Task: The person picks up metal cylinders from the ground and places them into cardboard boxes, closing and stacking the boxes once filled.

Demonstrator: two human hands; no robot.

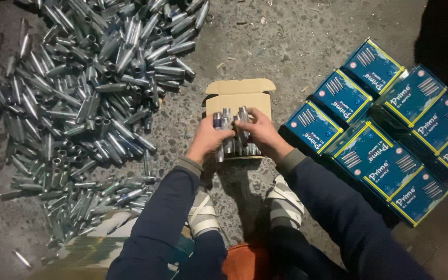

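Note:
An open cardboard box (240, 94) stands on the concrete floor in front of me, its flap turned back. Both hands are over it. My left hand (207, 139) grips a bunch of short grey metal pipe pieces (227, 124) held upright. My right hand (261, 132) closes on the same bunch from the right, fingers around the tops. More pipe pieces (247, 150) stand inside the box below the hands, partly hidden.
A large heap of loose metal pipe pieces (89, 88) covers the floor to the left. Several closed blue boxes with yellow edges (385, 119) lie stacked at the right. My feet in striped sandals (285, 202) rest below the box.

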